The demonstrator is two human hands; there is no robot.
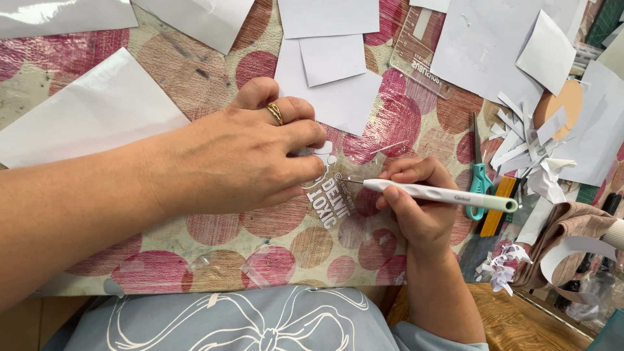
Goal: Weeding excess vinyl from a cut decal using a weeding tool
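Overhead, the left hand (240, 156) is pressing flat, fingers curled down onto a clear sheet (328, 195) with white lettering, lying on the dotted mat (195, 58). The right hand (416, 201) is gripping a white tool (442, 194) with closed fingers, its needle tip touching the sheet. Scissors (479, 175) are lying just beside, among paper scraps (520, 140).

Left hand (240, 159) flat on tabletop (162, 58), fingers (312, 170) pinning a clear sheet with cut lettering (333, 198) at centre. Right hand (416, 208) just right of it, holding a pen tool (442, 194) crosswise, tip touching the sheet. Scissors (480, 175) right of the tool. Paper scraps (520, 140) farther right. Paper sheets (331, 58) behind hands. Clear ruler (419, 49) behind, right of centre.
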